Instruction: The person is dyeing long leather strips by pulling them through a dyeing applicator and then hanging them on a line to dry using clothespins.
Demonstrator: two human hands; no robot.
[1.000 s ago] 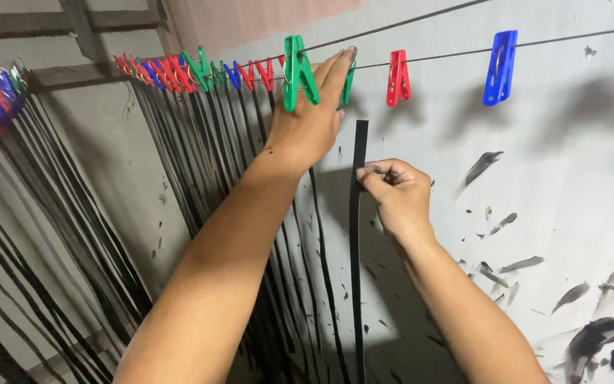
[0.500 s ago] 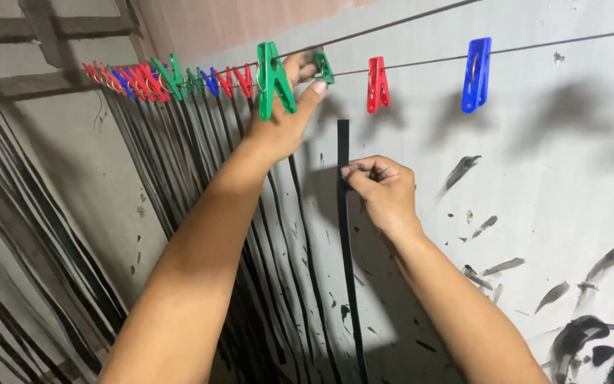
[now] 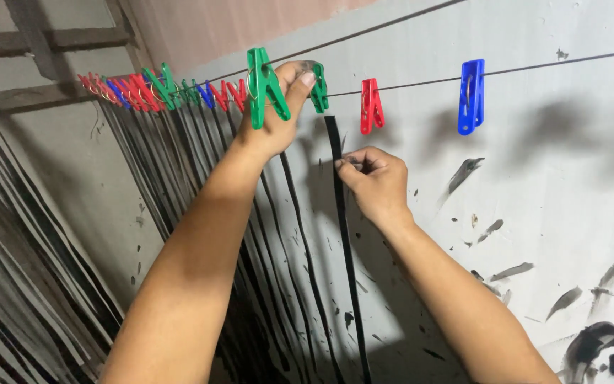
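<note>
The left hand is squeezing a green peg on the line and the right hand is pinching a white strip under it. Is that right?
Not quite. The strip is black, not white. The head view shows the right hand pinching this long black strip near its top, while the left hand holds a green peg on the line.

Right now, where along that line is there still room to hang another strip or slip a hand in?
Bare wire runs between the red peg and the blue peg, with only stained wall below. Past the blue peg it is open too. Left of the left hand, pegs and hanging black strips crowd close together.
</note>
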